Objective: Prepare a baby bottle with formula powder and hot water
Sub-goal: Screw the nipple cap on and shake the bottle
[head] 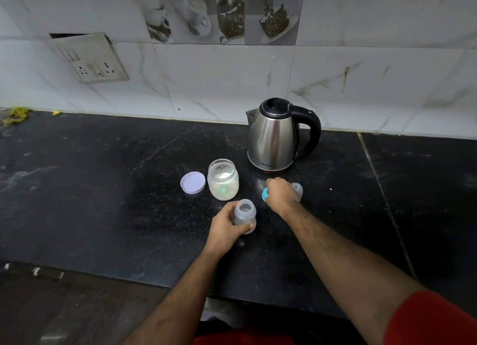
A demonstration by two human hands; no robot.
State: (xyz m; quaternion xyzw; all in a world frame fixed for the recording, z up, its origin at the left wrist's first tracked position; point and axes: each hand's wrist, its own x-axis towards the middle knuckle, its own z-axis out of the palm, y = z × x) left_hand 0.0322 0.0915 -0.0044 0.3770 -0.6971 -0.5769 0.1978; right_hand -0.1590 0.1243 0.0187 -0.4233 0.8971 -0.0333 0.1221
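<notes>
Bottle [245, 215]: open-mouthed, upright on worktop [103, 189], light, thin plastic, tippy; best held round the body.
Left hand [225, 229]: grip wrapped round bottle.
Right hand [281, 193]: grip curled over blue-ringed teat cap [265, 194].
Formula jar [223, 179]: lidless, just behind.
Kettle [276, 135]: heavy; take by handle.

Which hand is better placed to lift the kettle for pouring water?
Probably the right hand: it lies just before the kettle, whose handle faces right, but holds the blue ring. The left hand grips the bottle.

I've got a switchboard [90, 58] hanging loose on the tiled wall [361, 60], yellow scraps [16, 115] lying below it, far left.
</notes>
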